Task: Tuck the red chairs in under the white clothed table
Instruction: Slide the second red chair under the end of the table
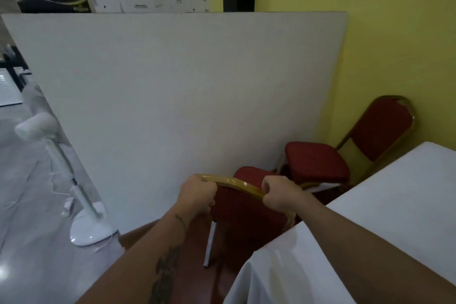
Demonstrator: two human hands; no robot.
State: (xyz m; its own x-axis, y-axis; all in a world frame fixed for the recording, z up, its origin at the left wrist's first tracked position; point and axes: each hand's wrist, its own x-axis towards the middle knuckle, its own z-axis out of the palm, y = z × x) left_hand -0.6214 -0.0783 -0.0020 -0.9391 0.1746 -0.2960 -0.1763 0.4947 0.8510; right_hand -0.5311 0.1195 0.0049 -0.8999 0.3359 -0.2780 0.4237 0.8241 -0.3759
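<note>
Red near chair [246, 215] sits low in the centre of the frame, beside the corner of the white clothed table [394, 205] at lower right. Left hand [197, 192] and right hand [278, 195] are both clenched around its gold top rail [237, 184]. Second red chair [345, 153] stands further back at right, against the yellow wall [370, 32].

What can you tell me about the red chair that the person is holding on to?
The near red chair has a padded red back and seat in a shiny gold-coloured frame, with a pale leg reaching the floor. It stands upright, seen from behind, between the big white panel and the corner of the white clothed table, not yet tucked under. The left hand and right hand both grip its curved top rail. A second red chair stands just beyond it.
</note>
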